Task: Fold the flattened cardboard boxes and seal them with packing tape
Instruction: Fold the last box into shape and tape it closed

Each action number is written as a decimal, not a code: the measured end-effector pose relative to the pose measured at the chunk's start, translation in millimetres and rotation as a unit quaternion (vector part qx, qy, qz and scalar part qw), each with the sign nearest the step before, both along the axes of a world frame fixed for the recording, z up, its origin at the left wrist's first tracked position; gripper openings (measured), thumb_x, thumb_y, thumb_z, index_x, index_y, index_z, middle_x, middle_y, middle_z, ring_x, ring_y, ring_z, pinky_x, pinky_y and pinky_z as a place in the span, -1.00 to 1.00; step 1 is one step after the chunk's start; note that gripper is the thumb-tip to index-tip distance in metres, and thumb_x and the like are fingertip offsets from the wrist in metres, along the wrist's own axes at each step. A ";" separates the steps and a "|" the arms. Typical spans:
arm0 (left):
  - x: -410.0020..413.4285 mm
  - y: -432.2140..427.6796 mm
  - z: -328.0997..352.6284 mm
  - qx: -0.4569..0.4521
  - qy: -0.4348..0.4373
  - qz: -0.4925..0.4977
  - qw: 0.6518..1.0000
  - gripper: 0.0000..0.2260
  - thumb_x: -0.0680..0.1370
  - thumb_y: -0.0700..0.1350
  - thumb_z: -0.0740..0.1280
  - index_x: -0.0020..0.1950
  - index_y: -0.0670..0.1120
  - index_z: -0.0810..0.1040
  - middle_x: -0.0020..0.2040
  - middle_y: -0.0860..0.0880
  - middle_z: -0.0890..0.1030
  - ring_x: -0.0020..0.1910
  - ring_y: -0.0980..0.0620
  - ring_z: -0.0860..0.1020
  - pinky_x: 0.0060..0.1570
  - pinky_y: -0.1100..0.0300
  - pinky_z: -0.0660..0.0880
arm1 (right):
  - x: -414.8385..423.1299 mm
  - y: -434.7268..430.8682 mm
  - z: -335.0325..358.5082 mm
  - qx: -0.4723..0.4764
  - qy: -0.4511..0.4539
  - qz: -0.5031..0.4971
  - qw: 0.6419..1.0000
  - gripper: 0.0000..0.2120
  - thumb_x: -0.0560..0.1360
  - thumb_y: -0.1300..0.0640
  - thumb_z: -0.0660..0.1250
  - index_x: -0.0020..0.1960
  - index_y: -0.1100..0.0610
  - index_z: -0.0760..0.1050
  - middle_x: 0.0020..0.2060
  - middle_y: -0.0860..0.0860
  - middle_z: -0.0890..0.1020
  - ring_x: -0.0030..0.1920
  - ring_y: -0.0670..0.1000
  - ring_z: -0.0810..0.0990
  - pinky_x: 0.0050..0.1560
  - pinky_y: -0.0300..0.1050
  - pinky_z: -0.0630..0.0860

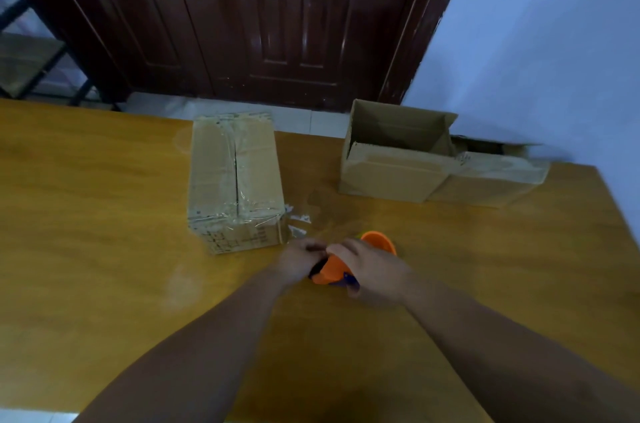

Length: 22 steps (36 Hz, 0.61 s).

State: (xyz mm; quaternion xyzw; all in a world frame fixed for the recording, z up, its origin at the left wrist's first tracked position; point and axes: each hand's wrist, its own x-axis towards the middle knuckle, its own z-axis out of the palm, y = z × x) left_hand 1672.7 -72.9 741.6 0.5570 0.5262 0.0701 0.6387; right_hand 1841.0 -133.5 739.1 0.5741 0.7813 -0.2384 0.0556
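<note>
Table point(104, 214): box point(235, 180) lengthwise away; left hand point(299, 261), right hand point(372, 270) grip dispenser point(332, 272)

You view the scene in dim, flat, bluish light. Glare streaks the glossy door point(294, 24) panels; pale sheen patches lie on the table point(104, 214). Shadows are faint and soft. Blur softens your left hand point(299, 261), right hand point(369, 272) and the tape dispenser point(331, 272). Wide-angle distortion bends straight lines near the edges.

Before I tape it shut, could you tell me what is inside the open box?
Only bare cardboard walls show inside the open box; the front wall hides its floor.
</note>
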 end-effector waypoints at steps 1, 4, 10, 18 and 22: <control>-0.9 0.3 0.5 0.009 0.003 -0.010 1.000 -0.78 0.61 -0.20 0.25 0.20 -0.20 0.58 0.13 -0.19 0.60 0.01 -0.05 0.55 0.00 0.13 0.48 | 0.7 -1.8 -0.7 0.000 0.003 -0.004 1.000 -0.28 0.43 0.10 0.36 0.47 -0.03 0.06 0.40 0.07 0.23 0.36 0.12 0.31 0.07 0.00 0.53; -4.0 -0.8 0.3 0.015 -0.001 -0.037 0.999 -0.79 0.59 -0.21 0.29 0.20 -0.20 0.59 0.14 -0.16 0.61 0.07 -0.06 0.57 0.14 0.08 0.50 | 1.7 -9.1 -5.4 0.016 0.021 -0.036 0.999 -0.22 0.42 0.07 0.40 0.46 -0.13 0.00 0.50 -0.08 -0.06 0.47 0.13 0.17 0.06 -0.01 0.55; -7.8 -5.8 -8.9 0.033 0.051 -0.058 0.996 -0.64 0.54 -0.14 0.38 0.33 -0.17 0.50 0.27 -0.10 0.52 0.21 -0.04 0.50 0.21 0.13 0.45 | 5.7 -21.7 -15.1 0.077 -0.003 -0.103 0.992 -0.10 0.34 -0.20 0.46 0.51 -0.14 0.01 0.52 0.00 -0.23 0.53 0.16 -0.16 0.36 0.26 0.27; -0.6 -10.9 -11.5 0.194 0.149 -0.049 0.968 -0.83 0.59 -0.10 0.29 0.11 -0.05 0.63 0.10 0.00 0.63 -0.02 0.06 0.56 -0.07 0.24 0.47 | 15.2 -29.0 -28.5 0.005 -0.071 -0.173 0.982 -0.12 0.39 -0.35 0.29 0.51 -0.02 -0.04 0.25 0.07 0.53 0.26 0.09 0.48 0.44 0.10 -0.12; -1.7 -11.0 -8.0 0.233 0.185 -0.052 0.953 -0.82 0.58 -0.12 0.27 0.07 -0.02 0.65 0.04 0.00 0.66 -0.05 0.04 0.59 -0.05 0.13 0.57 | 14.9 -24.3 -23.4 -0.002 -0.072 -0.120 0.990 -0.47 0.49 -0.27 0.21 0.34 -0.01 0.28 0.16 0.01 0.57 0.23 0.05 0.49 0.42 0.06 -0.02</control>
